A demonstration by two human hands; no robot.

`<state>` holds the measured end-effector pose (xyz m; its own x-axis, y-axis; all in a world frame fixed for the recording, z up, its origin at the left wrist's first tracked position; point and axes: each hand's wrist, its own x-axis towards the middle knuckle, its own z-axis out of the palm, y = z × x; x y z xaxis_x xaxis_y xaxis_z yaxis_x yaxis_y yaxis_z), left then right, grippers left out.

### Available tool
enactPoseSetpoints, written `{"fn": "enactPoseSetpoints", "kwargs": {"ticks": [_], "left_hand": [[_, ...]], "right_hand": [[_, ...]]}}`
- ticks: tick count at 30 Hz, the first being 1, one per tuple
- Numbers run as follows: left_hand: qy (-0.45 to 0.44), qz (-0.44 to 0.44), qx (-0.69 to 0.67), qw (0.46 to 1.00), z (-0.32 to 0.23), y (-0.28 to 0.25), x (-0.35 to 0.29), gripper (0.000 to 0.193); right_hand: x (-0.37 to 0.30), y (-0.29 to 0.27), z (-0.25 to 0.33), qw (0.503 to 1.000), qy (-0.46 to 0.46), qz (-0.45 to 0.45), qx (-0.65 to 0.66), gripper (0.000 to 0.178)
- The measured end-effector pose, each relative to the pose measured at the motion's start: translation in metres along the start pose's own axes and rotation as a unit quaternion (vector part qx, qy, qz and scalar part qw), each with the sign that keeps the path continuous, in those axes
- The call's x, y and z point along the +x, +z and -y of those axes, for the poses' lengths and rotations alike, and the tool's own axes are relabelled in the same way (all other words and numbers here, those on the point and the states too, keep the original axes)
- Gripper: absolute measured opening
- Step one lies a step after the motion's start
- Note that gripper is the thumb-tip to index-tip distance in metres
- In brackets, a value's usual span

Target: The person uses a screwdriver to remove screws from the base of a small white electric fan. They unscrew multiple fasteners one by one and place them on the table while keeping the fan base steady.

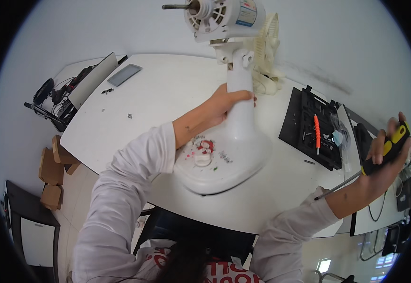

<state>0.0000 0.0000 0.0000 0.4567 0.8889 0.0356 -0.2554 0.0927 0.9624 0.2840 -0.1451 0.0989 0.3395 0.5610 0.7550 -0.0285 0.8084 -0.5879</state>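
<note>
White fan (237, 113) at middle of worktop (167, 85), motor (243, 19) on top with shaft exposed. Left hand (218, 104) wrapped round column (240, 80): good brace, best kept firm. Right hand (385, 172) grasping yellow-black screwdriver (394, 148) well right of fan, tip (317, 197) pointing near-left, over sleeve (309, 217). Better swing tip clear of arm, seat it squarely, press before twisting.
</note>
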Motion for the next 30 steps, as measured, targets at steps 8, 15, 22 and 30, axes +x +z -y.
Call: {"fn": "enactPoseSetpoints", "kwargs": {"ticks": [8, 15, 22, 30], "left_hand": [[-0.127, 0.029, -0.219, 0.967, -0.002, 0.001, -0.034, 0.033], [-0.193, 0.050, -0.233, 0.952, 0.015, -0.009, -0.028, 0.032], [-0.209, 0.066, -0.272, 0.937, 0.032, -0.023, -0.026, 0.033], [-0.200, 0.091, -0.209, 0.953, 0.010, -0.023, -0.033, 0.041]], "right_hand": [[-0.060, 0.050, -0.033, 0.949, 0.041, 0.245, -0.195, 0.025], [-0.091, 0.052, -0.044, 0.868, 0.119, 0.395, -0.275, 0.059], [-0.099, 0.069, -0.051, 0.851, 0.098, 0.423, -0.294, 0.057], [-0.069, 0.080, -0.074, 0.839, 0.077, 0.428, -0.326, 0.054]]}}
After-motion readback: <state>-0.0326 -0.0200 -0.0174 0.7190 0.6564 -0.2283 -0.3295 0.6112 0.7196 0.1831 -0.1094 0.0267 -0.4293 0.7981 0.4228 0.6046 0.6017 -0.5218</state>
